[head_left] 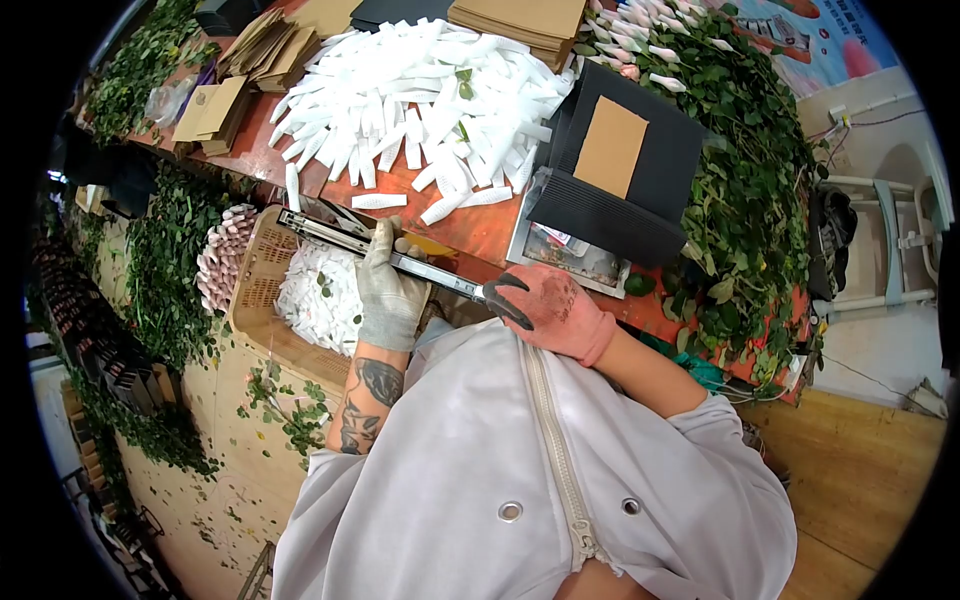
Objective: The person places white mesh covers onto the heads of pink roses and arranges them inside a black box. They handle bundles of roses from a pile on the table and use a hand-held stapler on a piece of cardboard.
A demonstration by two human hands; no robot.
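A long metal stapler (437,275) lies slantwise across the front of my body, just off the table's near edge. My left hand (390,288), in a pale grey glove, is closed around its middle. My right hand (548,308), in a red glove with dark fingertips, is closed on its right end, hiding that end. Past the stapler, a big heap of white mesh sleeves (430,90) covers the table. Below its left end, a tan plastic basket (262,262) holds more white pieces.
Black corrugated sheets (640,165) with a brown card rest on the red table (455,228). Stacked brown cardboard (520,25) is at the back. Leafy rose stems (745,190) lie right, pink wrapped roses (226,255) left. A white chair frame (885,240) stands at far right.
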